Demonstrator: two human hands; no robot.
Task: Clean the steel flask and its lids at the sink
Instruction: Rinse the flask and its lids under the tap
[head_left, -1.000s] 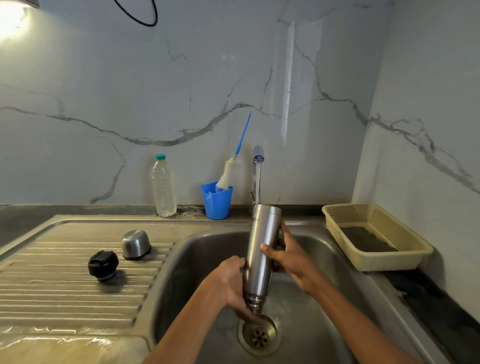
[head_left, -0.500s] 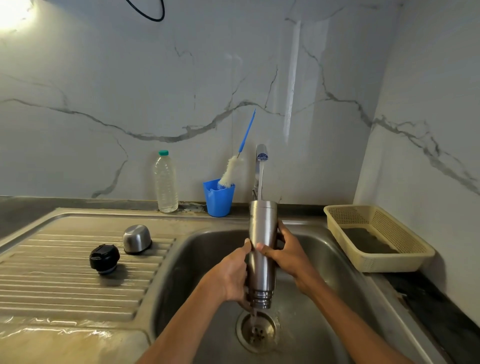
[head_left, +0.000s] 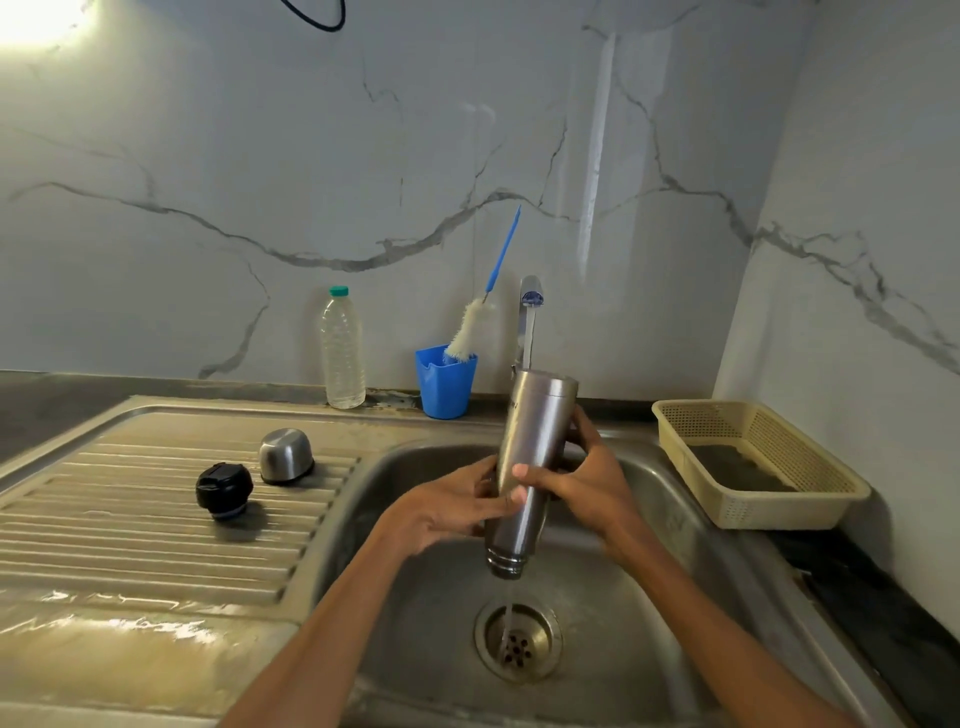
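The steel flask (head_left: 535, 431) is held upside down over the sink basin (head_left: 649, 597), its mouth pointing at the drain (head_left: 540, 618). A thin stream of water runs from the tap (head_left: 531, 299) onto its base, and water falls from its mouth into the drain. My left hand (head_left: 447, 512) grips the flask's middle from the left. My right hand (head_left: 584, 480) wraps round it from the right, thumb across the front. A black inner lid (head_left: 223, 491) and a steel cap (head_left: 285, 456) lie on the ribbed draining board (head_left: 130, 519).
A blue cup (head_left: 445, 384) with a bottle brush (head_left: 470, 332) stands at the wall left of the tap. A clear plastic bottle (head_left: 342, 351) stands beside it. A cream plastic basket (head_left: 753, 467) sits on the dark counter at right.
Both hands have lifted the inverted flask higher above the drain. My left hand slid up from the neck to the flask's middle.
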